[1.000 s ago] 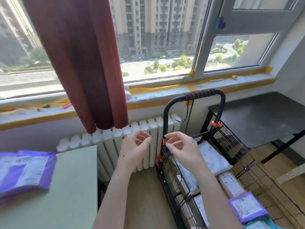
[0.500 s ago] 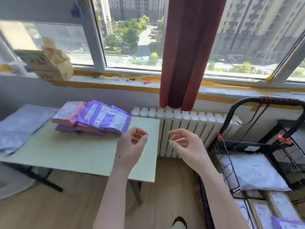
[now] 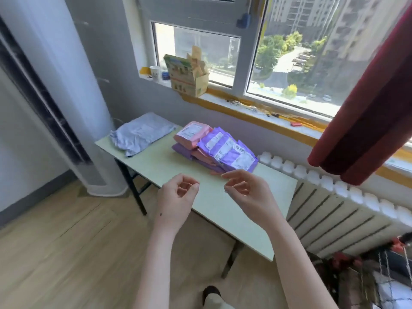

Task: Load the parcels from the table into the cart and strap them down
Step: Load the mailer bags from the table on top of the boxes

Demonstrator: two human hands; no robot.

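A pile of purple parcels (image 3: pixel 231 152) with a pink parcel (image 3: pixel 192 133) on its far end lies on the pale green table (image 3: pixel 227 210). A grey-white parcel (image 3: pixel 142 134) rests at the table's far left corner. My left hand (image 3: pixel 176 197) and my right hand (image 3: pixel 247 192) hover empty above the table's near edge, fingers loosely curled and apart, just short of the purple pile. Only a blurred corner of the black wire cart (image 3: pixel 365 277) shows at the bottom right.
A white radiator (image 3: pixel 338 204) runs under the windowsill to the right of the table. A dark red curtain (image 3: pixel 365 112) hangs above it. A tall white floor unit (image 3: pixel 66 103) stands at the left. A cardboard box (image 3: pixel 189 79) and cups sit on the sill.
My view has swung left from the cart to the table. Both hands came off the cart's frame and now hang empty over the table near the parcels.
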